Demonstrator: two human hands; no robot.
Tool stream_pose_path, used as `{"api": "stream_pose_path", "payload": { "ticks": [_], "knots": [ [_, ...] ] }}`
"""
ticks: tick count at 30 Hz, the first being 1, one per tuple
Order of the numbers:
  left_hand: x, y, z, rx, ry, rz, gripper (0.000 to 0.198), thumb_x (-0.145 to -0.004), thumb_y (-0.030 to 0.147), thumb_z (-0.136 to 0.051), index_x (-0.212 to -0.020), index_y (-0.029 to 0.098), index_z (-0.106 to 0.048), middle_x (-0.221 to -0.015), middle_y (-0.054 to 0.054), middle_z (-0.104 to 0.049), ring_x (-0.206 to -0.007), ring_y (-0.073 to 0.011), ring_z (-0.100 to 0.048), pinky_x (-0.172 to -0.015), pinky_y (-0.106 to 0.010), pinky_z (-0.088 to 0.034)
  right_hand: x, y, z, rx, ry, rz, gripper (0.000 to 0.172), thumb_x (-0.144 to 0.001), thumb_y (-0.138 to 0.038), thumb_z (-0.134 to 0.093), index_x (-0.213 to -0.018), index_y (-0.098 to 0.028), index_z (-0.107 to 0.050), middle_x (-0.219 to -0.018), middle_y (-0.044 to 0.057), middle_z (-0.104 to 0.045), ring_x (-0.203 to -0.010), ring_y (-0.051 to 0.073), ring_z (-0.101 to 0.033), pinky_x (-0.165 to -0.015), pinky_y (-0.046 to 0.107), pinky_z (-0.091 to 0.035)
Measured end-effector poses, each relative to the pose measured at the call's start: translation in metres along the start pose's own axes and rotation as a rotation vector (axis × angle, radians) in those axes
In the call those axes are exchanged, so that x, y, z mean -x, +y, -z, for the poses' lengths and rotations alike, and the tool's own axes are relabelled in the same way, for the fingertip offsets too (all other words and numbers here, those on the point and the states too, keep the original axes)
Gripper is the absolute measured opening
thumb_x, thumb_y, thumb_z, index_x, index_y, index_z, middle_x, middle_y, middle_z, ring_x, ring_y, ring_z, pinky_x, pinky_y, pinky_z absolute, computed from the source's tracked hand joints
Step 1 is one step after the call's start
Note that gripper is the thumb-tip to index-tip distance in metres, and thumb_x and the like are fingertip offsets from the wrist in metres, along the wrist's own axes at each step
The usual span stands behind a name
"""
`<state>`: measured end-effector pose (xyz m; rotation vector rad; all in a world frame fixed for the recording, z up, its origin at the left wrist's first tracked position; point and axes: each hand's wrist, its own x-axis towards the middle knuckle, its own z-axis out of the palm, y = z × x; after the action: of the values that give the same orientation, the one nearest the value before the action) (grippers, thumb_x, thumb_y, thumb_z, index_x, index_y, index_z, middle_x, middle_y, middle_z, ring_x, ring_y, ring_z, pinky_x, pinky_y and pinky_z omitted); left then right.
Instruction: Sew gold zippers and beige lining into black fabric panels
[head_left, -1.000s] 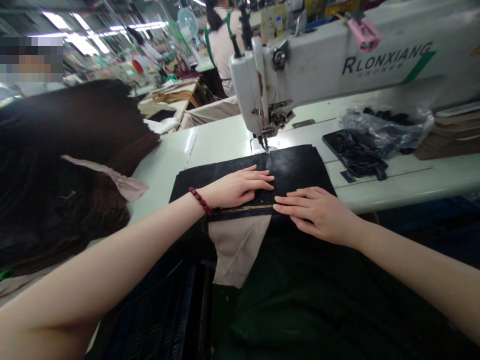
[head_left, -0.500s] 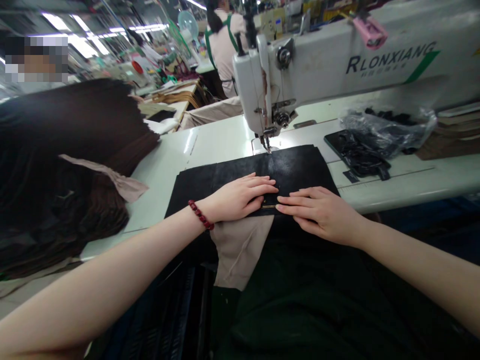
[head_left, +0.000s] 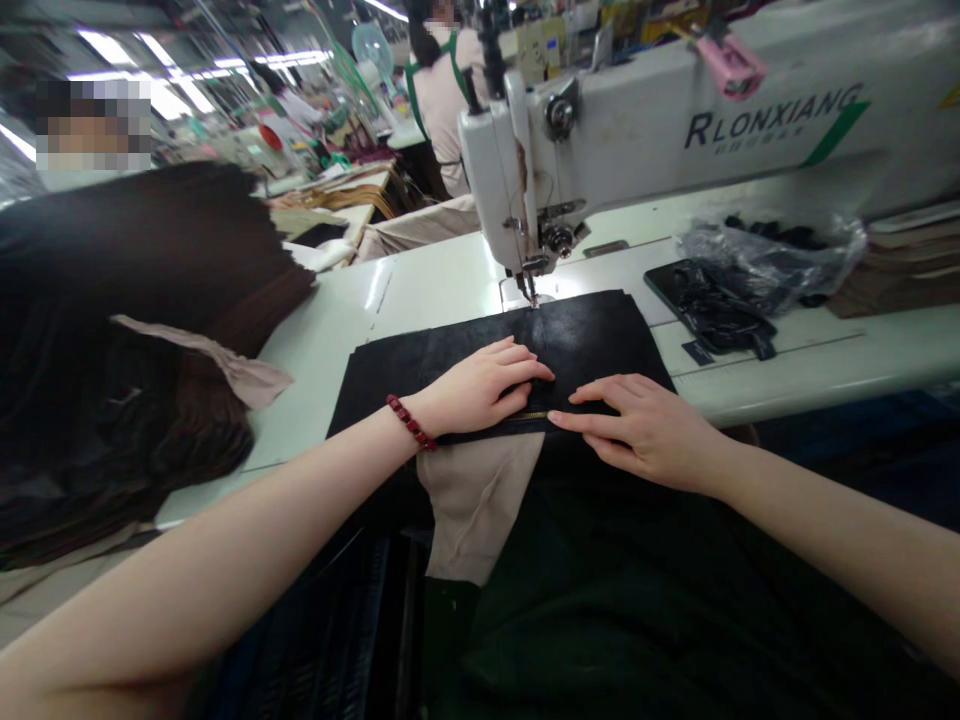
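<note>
My left hand, with a red beaded bracelet on its wrist, lies curled on a black leather panel and covers most of a brass zipper along the panel's near edge. My right hand rests on the panel just right of it, fingers apart, its fingertips at the zipper's end. A beige lining hangs from the near edge. The panel's far edge lies under the sewing machine's needle and presser foot, well beyond both hands.
A white Rlonxiang sewing machine stands on a white table. A dark leather stack lies left, and a plastic bag of black pieces lies right. A co-worker stands beyond, and dark green cloth lies below.
My left hand has slid right along the near edge and now covers more of the zipper than a second ago. My right hand has stayed near the zipper's end.
</note>
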<state>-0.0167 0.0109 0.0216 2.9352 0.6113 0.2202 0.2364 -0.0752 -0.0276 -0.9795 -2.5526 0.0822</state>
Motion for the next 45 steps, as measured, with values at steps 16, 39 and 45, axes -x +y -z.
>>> {"api": "stream_pose_path", "payload": {
  "ticks": [16, 39, 45],
  "knots": [
    [-0.018, -0.018, 0.022, 0.035, -0.202, -0.174, 0.036, -0.090, 0.012, -0.049, -0.120, 0.025, -0.064, -0.133, -0.004, -0.061, -0.125, -0.0209, -0.054, -0.117, -0.042, -0.032, 0.000, 0.001, -0.001, -0.013, 0.017, 0.006, 0.043, -0.096, -0.028, -0.047, -0.138, -0.034, -0.053, -0.124, 0.008, -0.059, -0.111, 0.024, -0.053, -0.095, 0.044, -0.043],
    [0.025, 0.004, -0.010, 0.190, 0.044, 0.049, 0.037, -0.092, 0.012, -0.045, -0.125, 0.022, -0.058, -0.142, -0.006, -0.052, -0.136, -0.0196, -0.044, -0.118, -0.041, -0.031, 0.000, 0.001, 0.000, -0.016, -0.010, -0.001, 0.045, -0.094, -0.027, -0.050, -0.138, -0.037, -0.052, -0.131, 0.005, -0.056, -0.112, 0.024, -0.053, -0.095, 0.044, -0.043],
    [-0.014, -0.003, 0.011, 0.065, -0.032, 0.091, 0.027, -0.098, 0.024, -0.045, -0.121, 0.022, -0.060, -0.111, -0.006, -0.064, -0.105, -0.0197, -0.059, -0.092, -0.032, -0.046, -0.001, -0.001, 0.001, -0.022, -0.008, -0.016, 0.043, -0.094, -0.027, -0.051, -0.136, -0.037, -0.054, -0.132, 0.005, -0.056, -0.113, 0.023, -0.053, -0.096, 0.044, -0.043]
  ]
}}
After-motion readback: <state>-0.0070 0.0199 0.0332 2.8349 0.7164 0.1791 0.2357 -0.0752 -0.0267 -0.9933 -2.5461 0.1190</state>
